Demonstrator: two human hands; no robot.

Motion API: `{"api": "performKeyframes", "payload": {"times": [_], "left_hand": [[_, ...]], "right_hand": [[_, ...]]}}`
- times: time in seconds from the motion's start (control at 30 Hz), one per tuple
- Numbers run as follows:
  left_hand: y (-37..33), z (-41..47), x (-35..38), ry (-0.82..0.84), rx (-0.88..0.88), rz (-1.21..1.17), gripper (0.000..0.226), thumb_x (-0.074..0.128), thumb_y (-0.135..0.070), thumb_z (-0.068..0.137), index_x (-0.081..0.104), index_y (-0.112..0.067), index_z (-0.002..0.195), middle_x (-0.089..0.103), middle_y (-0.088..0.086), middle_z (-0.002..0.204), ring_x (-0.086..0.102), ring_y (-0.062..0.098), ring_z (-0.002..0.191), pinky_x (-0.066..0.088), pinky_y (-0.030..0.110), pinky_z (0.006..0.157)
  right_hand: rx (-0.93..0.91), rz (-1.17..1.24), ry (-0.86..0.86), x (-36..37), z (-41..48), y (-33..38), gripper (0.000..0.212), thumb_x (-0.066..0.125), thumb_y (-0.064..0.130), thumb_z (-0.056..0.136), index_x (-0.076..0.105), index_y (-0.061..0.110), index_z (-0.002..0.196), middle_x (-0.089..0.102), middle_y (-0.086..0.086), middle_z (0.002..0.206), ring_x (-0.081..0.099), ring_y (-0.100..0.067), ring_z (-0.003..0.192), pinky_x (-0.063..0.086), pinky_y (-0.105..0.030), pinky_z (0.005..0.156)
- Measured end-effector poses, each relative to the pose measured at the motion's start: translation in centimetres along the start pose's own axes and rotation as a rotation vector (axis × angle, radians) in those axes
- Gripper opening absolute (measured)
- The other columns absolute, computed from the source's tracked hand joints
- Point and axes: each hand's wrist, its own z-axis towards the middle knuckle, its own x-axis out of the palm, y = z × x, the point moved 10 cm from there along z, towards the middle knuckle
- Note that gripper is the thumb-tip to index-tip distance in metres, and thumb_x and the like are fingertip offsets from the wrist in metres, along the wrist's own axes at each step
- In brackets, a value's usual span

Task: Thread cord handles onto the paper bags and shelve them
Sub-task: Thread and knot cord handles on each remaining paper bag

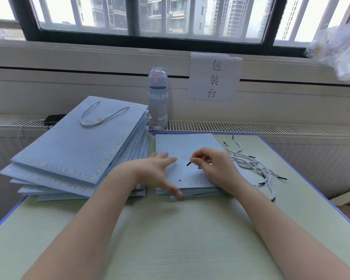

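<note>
Paper bag (190,142), pale blue and flat, lies beneath both hands: left hand (158,170) spread wide, thumb at its near edge; right hand (212,164) pinches a black cord tip (188,163).

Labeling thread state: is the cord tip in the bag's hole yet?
No, the right hand pinches the tip away from the hole.

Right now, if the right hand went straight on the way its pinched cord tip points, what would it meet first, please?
Probably the face of the top flat bag: the right hand pinches a black cord tip slanting down at it, near the punched hole. Height is unclear.
</note>
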Motion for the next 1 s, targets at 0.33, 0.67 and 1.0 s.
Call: {"api": "performKeyframes", "payload": {"times": [0.33,0.67,1.0], "left_hand": [[1.7,1.2,0.1,-0.042,-0.021,-0.116,0.096,0.075,-0.057,0.069,0.026,-0.036,0.148,0.007,-0.011,0.159,0.011,0.007,0.145,0.012,0.029,0.117],[1.4,1.6,0.2,-0.057,0.018,-0.062,0.087,0.071,-0.059,0.073,0.034,-0.030,0.145,0.033,-0.008,0.147,0.029,0.011,0.137,0.027,0.029,0.109],[-0.9,0.0,-3.3,-0.415,0.224,-0.105,0.038,0.063,-0.052,0.077,0.077,-0.017,0.079,0.072,-0.002,0.072,0.065,0.012,0.072,0.053,0.039,0.072]], "right_hand": [[-0.089,-0.040,0.070,1.1,-0.1,0.6,0.008,0.071,0.009,0.082,0.075,0.017,0.082,0.064,0.010,0.080,0.059,-0.014,0.077,0.039,-0.012,0.071],[-0.275,-0.178,0.111,3.2,-0.7,2.3,0.007,0.069,0.009,0.080,0.076,0.011,0.080,0.060,0.006,0.077,0.054,-0.005,0.070,0.036,-0.006,0.067],[-0.180,-0.213,0.142,2.1,-0.4,1.9,0.020,0.056,0.005,0.092,0.073,0.013,0.099,0.066,0.007,0.091,0.060,-0.009,0.086,0.044,-0.014,0.076]]}}
